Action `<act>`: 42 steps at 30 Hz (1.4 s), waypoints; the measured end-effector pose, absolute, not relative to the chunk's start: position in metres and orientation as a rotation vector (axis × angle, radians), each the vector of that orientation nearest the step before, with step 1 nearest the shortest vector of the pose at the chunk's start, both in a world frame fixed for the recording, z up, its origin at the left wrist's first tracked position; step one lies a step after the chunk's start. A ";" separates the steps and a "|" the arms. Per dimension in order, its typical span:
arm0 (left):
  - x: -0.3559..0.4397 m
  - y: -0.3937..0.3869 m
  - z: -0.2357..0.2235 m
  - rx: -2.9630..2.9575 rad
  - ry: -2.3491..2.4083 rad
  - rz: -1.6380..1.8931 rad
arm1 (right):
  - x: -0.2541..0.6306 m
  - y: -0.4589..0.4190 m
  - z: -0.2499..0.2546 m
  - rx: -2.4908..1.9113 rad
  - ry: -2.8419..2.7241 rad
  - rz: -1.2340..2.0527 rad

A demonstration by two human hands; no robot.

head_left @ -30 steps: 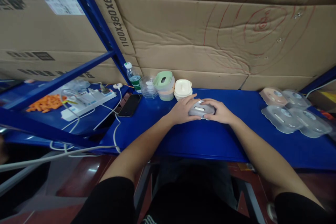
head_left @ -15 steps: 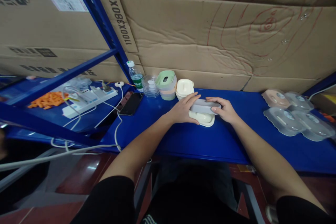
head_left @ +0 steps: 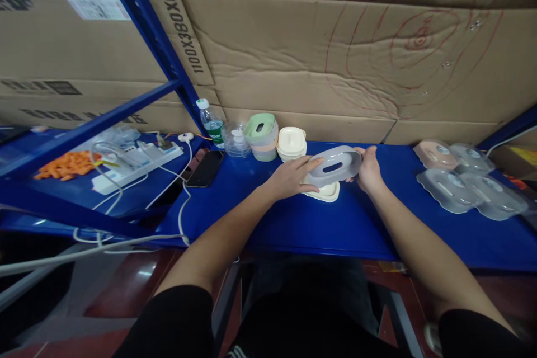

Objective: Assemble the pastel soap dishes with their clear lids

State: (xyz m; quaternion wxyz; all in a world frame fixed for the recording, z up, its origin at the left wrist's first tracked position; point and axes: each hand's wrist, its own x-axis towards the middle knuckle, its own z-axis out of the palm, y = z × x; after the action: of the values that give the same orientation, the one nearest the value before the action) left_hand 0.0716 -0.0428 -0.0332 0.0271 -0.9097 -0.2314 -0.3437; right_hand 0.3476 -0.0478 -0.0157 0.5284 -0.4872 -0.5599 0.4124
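Observation:
A grey plastic shell (head_left: 338, 156), shallow with a dark oval slot in its middle, is held up between both hands and tilted towards me. My left hand (head_left: 289, 179) grips its left end, fingers on the top side and thumb below. At the right end, my right hand (head_left: 368, 169) holds the rim, with some fingers hidden behind it. Below the shell a cream plastic piece (head_left: 329, 193) lies on the blue table, partly covered. Behind my left hand stand a stack of cream pieces (head_left: 291, 142) and a stack of green, grey and peach shells (head_left: 262, 137).
Clear round lids (head_left: 237, 140), a water bottle (head_left: 212, 126) and a black phone (head_left: 205, 168) stand left on the table (head_left: 285, 229). At right lie several lidded pieces (head_left: 453, 190). A power strip (head_left: 136, 165) with cables and orange bits (head_left: 67, 165) are far left.
The grey shell has been tipped up so that its slotted face shows. My right hand has turned and shifted to its right end; the view has moved slightly.

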 end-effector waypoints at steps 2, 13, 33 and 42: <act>0.072 -0.044 -0.030 -2.789 -0.665 -1.046 | 0.345 -0.049 -0.012 -1.154 -1.287 1.000; 0.014 -0.014 -0.010 -2.017 -1.267 -1.524 | 0.361 -0.042 -0.016 -1.220 -1.860 0.605; 0.003 -0.005 -0.016 -1.803 -1.360 -1.580 | 0.359 -0.043 -0.018 -1.475 -2.208 0.405; 0.085 -0.060 -0.024 -2.506 -0.571 -1.136 | 0.353 -0.040 -0.025 -1.511 -1.822 0.374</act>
State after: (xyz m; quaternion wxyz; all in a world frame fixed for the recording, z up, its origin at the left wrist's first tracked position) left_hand 0.0855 -0.0599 -0.0239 0.1651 -0.8795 -0.2005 -0.3988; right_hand 0.3530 -0.0400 -0.0250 0.3640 -0.5872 -0.7082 0.1452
